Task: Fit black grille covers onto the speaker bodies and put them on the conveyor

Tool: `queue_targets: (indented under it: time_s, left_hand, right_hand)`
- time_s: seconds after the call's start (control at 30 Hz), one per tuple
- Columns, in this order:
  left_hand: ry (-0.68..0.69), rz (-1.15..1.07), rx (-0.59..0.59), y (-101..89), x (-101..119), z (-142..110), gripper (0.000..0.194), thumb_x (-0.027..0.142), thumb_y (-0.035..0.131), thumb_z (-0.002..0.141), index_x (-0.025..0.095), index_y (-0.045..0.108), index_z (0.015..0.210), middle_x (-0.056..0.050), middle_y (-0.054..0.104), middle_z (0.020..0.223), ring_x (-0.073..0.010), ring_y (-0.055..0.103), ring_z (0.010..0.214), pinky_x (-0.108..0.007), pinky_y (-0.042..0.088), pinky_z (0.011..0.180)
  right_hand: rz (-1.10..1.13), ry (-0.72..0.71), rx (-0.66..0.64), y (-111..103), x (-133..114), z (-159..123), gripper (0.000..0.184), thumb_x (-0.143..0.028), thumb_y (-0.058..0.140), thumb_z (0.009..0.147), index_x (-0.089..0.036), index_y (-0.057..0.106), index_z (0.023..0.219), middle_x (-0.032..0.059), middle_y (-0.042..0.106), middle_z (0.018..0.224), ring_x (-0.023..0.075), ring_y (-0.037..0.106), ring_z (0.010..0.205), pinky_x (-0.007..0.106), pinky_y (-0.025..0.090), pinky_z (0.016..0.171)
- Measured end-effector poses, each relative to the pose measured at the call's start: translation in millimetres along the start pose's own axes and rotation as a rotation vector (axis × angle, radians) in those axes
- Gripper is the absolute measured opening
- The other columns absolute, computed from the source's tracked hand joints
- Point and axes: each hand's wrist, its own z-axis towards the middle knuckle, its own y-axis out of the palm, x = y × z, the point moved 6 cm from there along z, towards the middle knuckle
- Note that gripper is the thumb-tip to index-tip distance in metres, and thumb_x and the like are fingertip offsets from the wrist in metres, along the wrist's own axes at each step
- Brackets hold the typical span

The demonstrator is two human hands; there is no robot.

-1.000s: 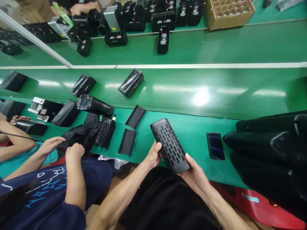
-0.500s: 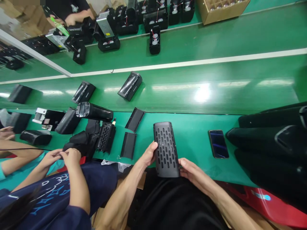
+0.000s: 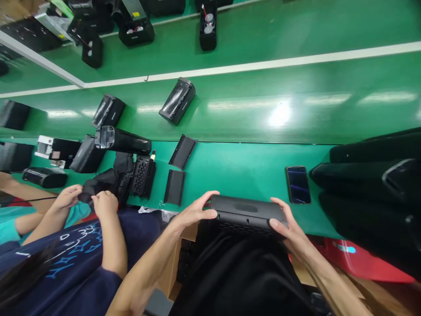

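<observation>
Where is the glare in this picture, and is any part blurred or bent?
Head view: a bright glare spot lies on the glossy green belt, with fainter streaks beside it; the white line bows from wide-angle distortion; the black stack at the right edge looks smeared; both hands' grip on the black casing stays fairly sharp.

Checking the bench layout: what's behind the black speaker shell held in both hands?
Behind the speaker shell lies bare green mat, with a phone to its right. What's beneath the shell is hidden.
</observation>
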Motion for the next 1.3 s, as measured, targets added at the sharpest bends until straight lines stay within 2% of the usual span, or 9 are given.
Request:
queue_targets:
  time_s: [0.17, 0.27, 0.43, 0.53, 0.73, 0.93, 1.07, 1.17, 1.3]
  left_hand:
    - [0.096, -0.162, 0.240, 18.2, -19.6, -17.8, 0.096, 0.060, 0.081, 0.076, 0.026, 0.040, 0.155, -0.009, 0.057, 0.137, -0.0345, 0.054, 0.126, -0.044, 0.040, 0.110]
    - [0.117, -0.151, 0.260, 28.7, -15.6, -15.7, 0.088, 0.057, 0.080, 0.077, 0.027, 0.043, 0.151, -0.008, 0.058, 0.129, -0.0312, 0.056, 0.116, -0.042, 0.043, 0.104]
    - [0.079, -0.127, 0.326, 22.7, -13.5, -5.4, 0.076, 0.056, 0.077, 0.076, 0.025, 0.051, 0.140, -0.005, 0.061, 0.117, -0.0287, 0.057, 0.108, -0.040, 0.044, 0.098]
    - [0.040, -0.138, 0.250, 22.1, -11.9, -3.3, 0.080, 0.057, 0.076, 0.078, 0.026, 0.047, 0.145, -0.006, 0.062, 0.119, -0.0298, 0.058, 0.110, -0.042, 0.045, 0.099]
    - [0.098, -0.004, 0.160, 22.9, 5.0, -18.9, 0.107, 0.060, 0.088, 0.069, 0.033, 0.033, 0.157, -0.011, 0.041, 0.157, -0.0343, 0.051, 0.128, -0.043, 0.041, 0.107]
    - [0.130, -0.065, 0.194, 27.5, 3.2, -19.5, 0.093, 0.059, 0.089, 0.066, 0.027, 0.045, 0.142, -0.006, 0.058, 0.123, -0.0251, 0.056, 0.100, -0.036, 0.045, 0.087]
    - [0.092, -0.162, 0.230, 23.6, -13.0, -7.2, 0.089, 0.057, 0.088, 0.068, 0.026, 0.046, 0.140, -0.004, 0.058, 0.112, -0.0235, 0.057, 0.098, -0.034, 0.045, 0.087]
    - [0.029, -0.184, 0.157, 20.1, -17.7, -0.8, 0.097, 0.055, 0.088, 0.070, 0.028, 0.040, 0.150, -0.008, 0.058, 0.129, -0.0276, 0.059, 0.111, -0.038, 0.045, 0.096]
    - [0.070, -0.194, 0.099, 19.4, -11.5, -1.3, 0.108, 0.052, 0.092, 0.066, 0.031, 0.035, 0.156, -0.010, 0.045, 0.151, -0.0311, 0.055, 0.125, -0.039, 0.044, 0.104]
  right_hand:
    - [-0.072, -0.075, -0.005, -7.4, 1.2, -18.3, 0.096, -0.064, 0.085, 0.074, -0.042, 0.042, 0.157, 0.0076, 0.046, 0.159, 0.0365, 0.055, 0.135, 0.048, 0.042, 0.115]
    - [-0.110, -0.087, 0.013, -10.1, -1.5, -19.4, 0.089, -0.061, 0.087, 0.073, -0.040, 0.049, 0.150, 0.0075, 0.052, 0.153, 0.0357, 0.057, 0.130, 0.046, 0.045, 0.110]
    - [0.008, -0.023, 0.123, -5.7, 4.4, -12.9, 0.081, -0.060, 0.090, 0.064, -0.035, 0.057, 0.134, 0.0061, 0.064, 0.124, 0.0335, 0.063, 0.112, 0.044, 0.052, 0.098]
    - [0.020, 0.004, 0.089, -3.3, 5.0, -13.7, 0.079, -0.059, 0.089, 0.069, -0.037, 0.054, 0.137, 0.0056, 0.064, 0.125, 0.0323, 0.064, 0.113, 0.044, 0.052, 0.098]
    - [-0.201, -0.135, -0.015, -13.9, -12.6, -36.3, 0.083, -0.062, 0.084, 0.075, -0.039, 0.049, 0.146, 0.0079, 0.048, 0.158, 0.0376, 0.050, 0.137, 0.048, 0.045, 0.109]
    - [-0.383, -0.238, 0.022, -12.1, -15.6, -37.5, 0.074, -0.058, 0.081, 0.081, -0.036, 0.049, 0.145, 0.0076, 0.049, 0.155, 0.0367, 0.050, 0.136, 0.047, 0.043, 0.111]
    - [-0.290, -0.116, -0.008, -10.1, -8.5, -20.3, 0.072, -0.063, 0.077, 0.083, -0.035, 0.049, 0.143, 0.0081, 0.057, 0.141, 0.0342, 0.058, 0.123, 0.045, 0.049, 0.104]
    - [-0.247, -0.030, -0.078, -10.4, -10.3, -17.3, 0.086, -0.064, 0.081, 0.078, -0.035, 0.045, 0.150, 0.0098, 0.057, 0.142, 0.0357, 0.058, 0.126, 0.046, 0.049, 0.107]
    - [-0.287, -0.075, -0.058, -13.1, -20.5, -25.4, 0.092, -0.063, 0.086, 0.073, -0.035, 0.046, 0.151, 0.0097, 0.054, 0.149, 0.0394, 0.052, 0.135, 0.048, 0.045, 0.112]
